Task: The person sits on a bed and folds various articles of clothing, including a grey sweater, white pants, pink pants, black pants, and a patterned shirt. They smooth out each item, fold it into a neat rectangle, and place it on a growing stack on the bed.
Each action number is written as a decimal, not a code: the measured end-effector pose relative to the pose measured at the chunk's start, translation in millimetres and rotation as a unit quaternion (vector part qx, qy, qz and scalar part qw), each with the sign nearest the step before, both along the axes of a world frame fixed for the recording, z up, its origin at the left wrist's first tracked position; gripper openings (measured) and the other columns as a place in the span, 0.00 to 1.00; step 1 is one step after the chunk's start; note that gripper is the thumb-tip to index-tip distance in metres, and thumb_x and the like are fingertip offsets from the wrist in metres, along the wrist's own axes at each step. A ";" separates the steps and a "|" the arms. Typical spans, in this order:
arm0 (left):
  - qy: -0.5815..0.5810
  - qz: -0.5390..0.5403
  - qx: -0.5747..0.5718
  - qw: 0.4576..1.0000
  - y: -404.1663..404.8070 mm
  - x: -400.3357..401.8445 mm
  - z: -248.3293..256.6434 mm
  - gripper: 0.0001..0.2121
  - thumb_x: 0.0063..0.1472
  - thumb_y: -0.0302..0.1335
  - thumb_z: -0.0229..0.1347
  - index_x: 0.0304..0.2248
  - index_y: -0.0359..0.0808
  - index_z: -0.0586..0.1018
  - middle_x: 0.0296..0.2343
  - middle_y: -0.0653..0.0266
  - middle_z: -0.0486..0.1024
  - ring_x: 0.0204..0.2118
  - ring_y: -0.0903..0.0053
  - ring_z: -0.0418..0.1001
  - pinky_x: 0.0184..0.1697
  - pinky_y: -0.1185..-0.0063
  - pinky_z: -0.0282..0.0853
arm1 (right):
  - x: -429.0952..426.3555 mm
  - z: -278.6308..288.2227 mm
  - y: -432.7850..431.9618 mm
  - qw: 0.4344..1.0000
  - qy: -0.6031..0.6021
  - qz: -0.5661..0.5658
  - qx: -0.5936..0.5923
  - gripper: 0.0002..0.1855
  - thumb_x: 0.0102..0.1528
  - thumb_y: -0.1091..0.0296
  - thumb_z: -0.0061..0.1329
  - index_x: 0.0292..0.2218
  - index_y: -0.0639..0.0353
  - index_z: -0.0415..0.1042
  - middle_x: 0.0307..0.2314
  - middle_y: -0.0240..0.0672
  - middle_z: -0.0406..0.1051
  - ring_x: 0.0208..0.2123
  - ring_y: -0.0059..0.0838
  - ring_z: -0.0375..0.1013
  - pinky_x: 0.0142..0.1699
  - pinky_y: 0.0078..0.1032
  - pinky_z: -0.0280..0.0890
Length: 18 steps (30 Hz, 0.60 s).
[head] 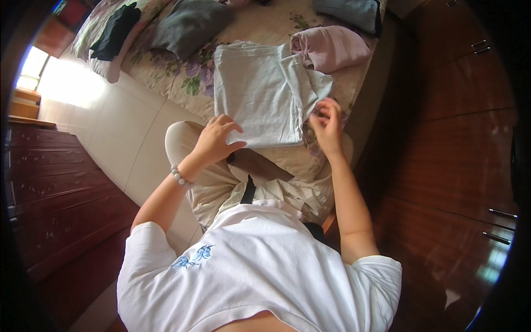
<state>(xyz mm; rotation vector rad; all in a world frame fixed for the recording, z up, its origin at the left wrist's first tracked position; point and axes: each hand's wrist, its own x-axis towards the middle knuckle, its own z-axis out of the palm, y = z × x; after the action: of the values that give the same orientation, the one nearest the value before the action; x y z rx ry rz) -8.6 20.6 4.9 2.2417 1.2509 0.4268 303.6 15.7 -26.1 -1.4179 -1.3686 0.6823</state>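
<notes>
A light grey cloth garment [257, 91] lies partly folded on the bed's floral cover, its right part bunched into loose creases. My left hand [220, 135] rests at its lower left corner, fingers spread and palm down, with a beaded bracelet [179, 176] on the wrist. At the garment's right edge is my right hand [327, 118], slightly blurred, its fingers curled near the loose fabric; whether it pinches any cloth cannot be told. A rolled pink garment [332, 47] touches or lies close to the grey one at the upper right.
Farther back on the floral bed cover [166, 85] lie a dark grey ribbed garment [188, 29], a black cloth [118, 33] and a blue-grey folded item [348, 14]. Reddish-brown wooden cabinets [452, 157] stand at the right; a dark red wooden piece of furniture [62, 186] stands at the left.
</notes>
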 end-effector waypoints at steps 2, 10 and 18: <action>-0.051 -0.017 0.000 0.999 6.6 20.4 -5.5 0.14 0.50 0.31 0.59 0.38 0.41 0.75 0.42 0.58 0.68 0.46 0.61 0.66 0.49 0.70 0.62 | 13.2 2.0 30.4 0.980 -0.194 -0.039 0.023 0.19 0.49 0.68 0.53 0.43 0.58 0.65 0.41 0.39 0.66 0.39 0.34 0.66 0.42 0.31 0.64; -0.071 0.022 0.034 0.997 30.2 91.3 -40.3 0.21 0.50 0.29 0.59 0.45 0.39 0.71 0.46 0.60 0.66 0.47 0.60 0.65 0.50 0.70 0.63 | -3.7 -26.1 127.9 0.949 -0.278 -0.065 -0.132 0.26 0.46 0.50 0.55 0.41 0.58 0.70 0.37 0.46 0.72 0.39 0.45 0.71 0.42 0.36 0.65; -0.109 0.030 -0.046 0.993 40.1 87.0 -50.1 0.20 0.50 0.31 0.59 0.44 0.40 0.73 0.46 0.61 0.66 0.45 0.61 0.68 0.48 0.71 0.65 | 32.1 -5.7 77.7 0.957 -0.195 -0.197 -0.085 0.20 0.46 0.56 0.53 0.37 0.61 0.71 0.32 0.48 0.73 0.36 0.48 0.72 0.40 0.37 0.65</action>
<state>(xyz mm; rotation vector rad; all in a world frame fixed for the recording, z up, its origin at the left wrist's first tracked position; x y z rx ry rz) 78.4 60.8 -45.2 2.0240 1.2010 0.6067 335.6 93.4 -31.8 -1.9721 -1.2821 0.2684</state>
